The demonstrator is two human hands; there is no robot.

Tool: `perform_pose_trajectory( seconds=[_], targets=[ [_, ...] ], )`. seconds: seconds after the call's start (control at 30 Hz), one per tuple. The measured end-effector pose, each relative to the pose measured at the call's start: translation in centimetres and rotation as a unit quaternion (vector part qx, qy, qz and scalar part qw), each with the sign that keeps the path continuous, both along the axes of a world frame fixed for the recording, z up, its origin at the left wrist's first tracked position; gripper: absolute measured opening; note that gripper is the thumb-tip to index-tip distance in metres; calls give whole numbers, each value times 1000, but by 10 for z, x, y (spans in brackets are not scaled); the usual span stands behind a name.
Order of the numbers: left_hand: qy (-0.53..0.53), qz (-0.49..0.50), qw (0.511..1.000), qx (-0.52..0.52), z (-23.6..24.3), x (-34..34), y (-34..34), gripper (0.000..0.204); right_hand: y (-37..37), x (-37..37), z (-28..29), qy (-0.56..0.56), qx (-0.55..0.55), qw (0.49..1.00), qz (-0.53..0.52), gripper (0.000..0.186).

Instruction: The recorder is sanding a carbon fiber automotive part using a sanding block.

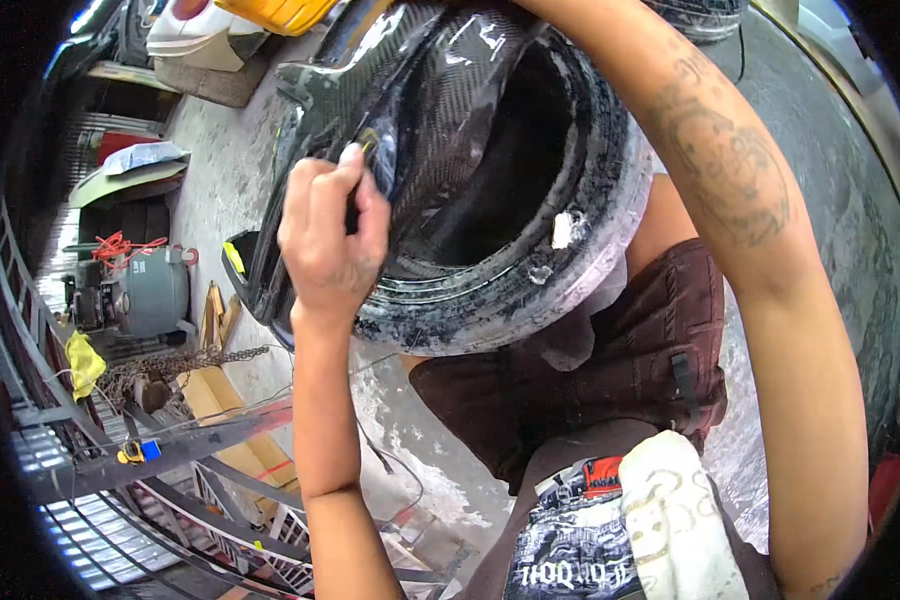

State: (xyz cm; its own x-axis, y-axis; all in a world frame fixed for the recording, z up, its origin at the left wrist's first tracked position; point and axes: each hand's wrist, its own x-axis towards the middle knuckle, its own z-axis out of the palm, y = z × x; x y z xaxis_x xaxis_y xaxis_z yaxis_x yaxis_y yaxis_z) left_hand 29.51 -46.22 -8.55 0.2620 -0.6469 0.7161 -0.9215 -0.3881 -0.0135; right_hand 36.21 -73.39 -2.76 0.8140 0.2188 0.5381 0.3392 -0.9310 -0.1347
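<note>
My left hand (332, 230) is closed in a pinch against a glossy black carbon-fibre panel (440, 130). What its fingertips hold is too small to make out; a small yellowish bit shows beside them, next to a bluish-white patch on the panel. The panel rests on a worn black tire (490, 315) that is smeared with white dust and lies in front of my legs. My right forearm (720, 150) reaches over the tire's right side toward the top edge, where the hand passes out of view.
At the left stand a grey tank (155, 292) with a red cord on it, a rusty chain (185, 365) and a long cardboard box (235, 420). A tape measure (138, 452) sits on a metal beam. Another tire (695, 15) lies at the far right.
</note>
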Motion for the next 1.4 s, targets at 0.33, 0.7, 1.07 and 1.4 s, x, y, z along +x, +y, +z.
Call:
perform_pose_trajectory(
  seconds=[0.33,0.7,1.07,1.4],
  targets=[
    [-35,3,999,31,0,0,17,30,-3,-2,-3,12,-4,1000,1,55],
    [-13,16,1000,17,-1,-6,21,29,0,0,-4,-4,4,1000,-1,55],
    [-29,-7,999,20,10,0,-4,30,3,7,-2,-18,-5,1000,-5,58],
    [9,34,999,-34,14,-32,44,25,-4,4,-7,-30,-25,999,-15,60]
  ],
)
